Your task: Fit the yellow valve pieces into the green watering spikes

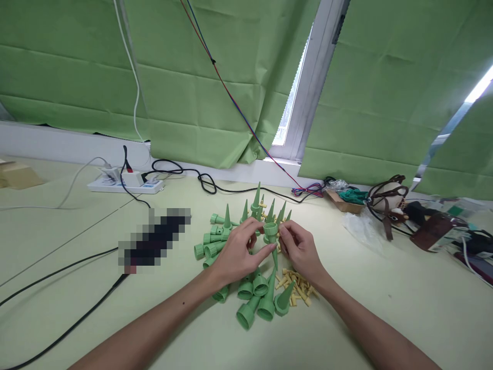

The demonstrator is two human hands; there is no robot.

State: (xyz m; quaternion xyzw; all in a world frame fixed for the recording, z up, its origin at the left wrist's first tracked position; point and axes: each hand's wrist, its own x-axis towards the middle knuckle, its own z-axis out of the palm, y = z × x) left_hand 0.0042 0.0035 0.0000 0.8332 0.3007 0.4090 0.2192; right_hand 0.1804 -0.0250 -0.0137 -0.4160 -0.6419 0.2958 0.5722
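Observation:
My left hand (246, 246) is closed round a green plastic watering spike (270, 231), which it holds with the threaded opening up and the point down. Thumb and fingers of my right hand (299, 245) are pinched together against the spike's right side; whatever they grip is hidden. More green watering spikes (245, 314) lie on the table in front of and left of my hands. Behind them, several spikes (227, 218) stand point up, some with yellow pieces at their sides. Below my right hand is a loose pile of small yellow T-shaped valves (302, 289).
A blurred dark object (157, 239) with black cables lies to the left. Behind it is a white power strip (123, 186). At the right are a small cardboard box (344, 202), clear plastic wrap (362, 231) and a dark red object (433, 231). Green blinds (215, 103) hang behind the table.

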